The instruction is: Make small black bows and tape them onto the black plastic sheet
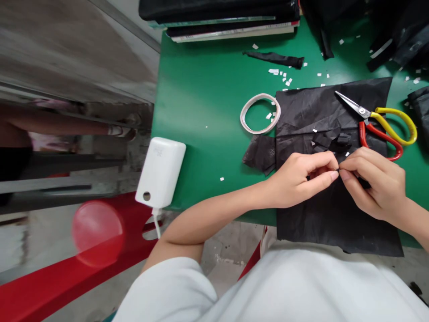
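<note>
A black sheet [311,214] lies over the near edge of the green table [208,103]. Above it, my left hand [304,179] and my right hand [377,183] meet fingertip to fingertip. Both are closed in a pinch on a tiny dark piece, too small to name. Small black scraps [335,138] rest on the sheet just beyond my fingers. Scissors [365,114] with yellow and red handles lie partly open, beyond my right hand. A roll of white tape [244,112] sits left of the sheet, with a crumpled black piece [259,154] below it.
A white power bank [161,172] with a cable is at the table's left edge. Black folded material and books [231,31] are stacked at the back. White bits and a black strip [275,58] lie around. A person's leg [67,123] and a red chair [67,273] are at left.
</note>
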A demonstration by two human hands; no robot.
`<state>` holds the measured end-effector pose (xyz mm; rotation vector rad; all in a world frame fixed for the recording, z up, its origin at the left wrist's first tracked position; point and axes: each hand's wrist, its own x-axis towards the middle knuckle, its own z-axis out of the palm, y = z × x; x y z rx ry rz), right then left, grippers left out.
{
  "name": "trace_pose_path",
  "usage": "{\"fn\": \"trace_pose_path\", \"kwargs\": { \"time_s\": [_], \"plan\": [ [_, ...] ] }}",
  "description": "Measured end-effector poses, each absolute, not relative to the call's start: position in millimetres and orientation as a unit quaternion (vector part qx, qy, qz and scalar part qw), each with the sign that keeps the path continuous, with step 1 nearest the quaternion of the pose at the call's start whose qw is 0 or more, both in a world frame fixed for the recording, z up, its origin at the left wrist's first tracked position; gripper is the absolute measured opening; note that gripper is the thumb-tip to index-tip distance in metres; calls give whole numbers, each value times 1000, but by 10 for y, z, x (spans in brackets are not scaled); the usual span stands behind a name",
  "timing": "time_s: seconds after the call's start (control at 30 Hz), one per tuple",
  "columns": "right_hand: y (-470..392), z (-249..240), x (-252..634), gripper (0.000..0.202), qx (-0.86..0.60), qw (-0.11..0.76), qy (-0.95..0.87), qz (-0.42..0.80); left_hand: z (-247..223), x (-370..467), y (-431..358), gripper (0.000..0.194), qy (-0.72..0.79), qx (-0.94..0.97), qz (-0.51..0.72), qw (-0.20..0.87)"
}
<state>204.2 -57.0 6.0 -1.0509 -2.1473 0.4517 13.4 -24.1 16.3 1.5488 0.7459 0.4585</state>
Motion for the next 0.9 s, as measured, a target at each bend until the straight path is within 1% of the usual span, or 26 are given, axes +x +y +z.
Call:
{"fn": "trace_pose_path", "kwargs": {
  "time_s": [0.67,0.8,0.9],
  "plan": [
    [-572,70,2040,16,-404,346,-828,176,174,129,-230,20,316,691,194,621],
    [-569,83,2036,14,-411,341,-824,190,170,122,-227,18,307,706,200,606],
    [-565,95,2035,8,-430,336,-809,219,154,120,-227,17,294,720,209,593]
  ]
}}
